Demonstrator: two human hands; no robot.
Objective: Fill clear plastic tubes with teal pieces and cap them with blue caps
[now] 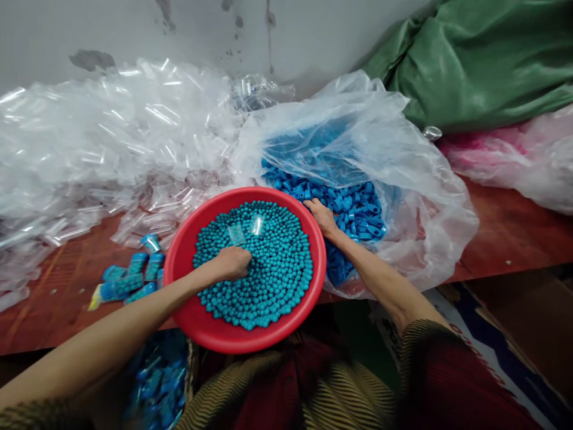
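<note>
A red basin full of round turquoise beads stands in front of me. My left hand is closed in a fist over the middle of the beads; what it holds, if anything, is hidden. Two small clear plastic tubes lie on the beads just beyond that hand. Beside the basin's right rim, my right hand reaches to the edge of a heap of blue plastic caps. Its fingers are curled together, and their grip is too small to make out. The caps spill from a clear plastic bag.
A large pile of clear plastic tubes covers the left of the red-brown table. Several bead-filled tubes with blue caps lie left of the basin. More filled ones sit below the edge. Green cloth is at back right.
</note>
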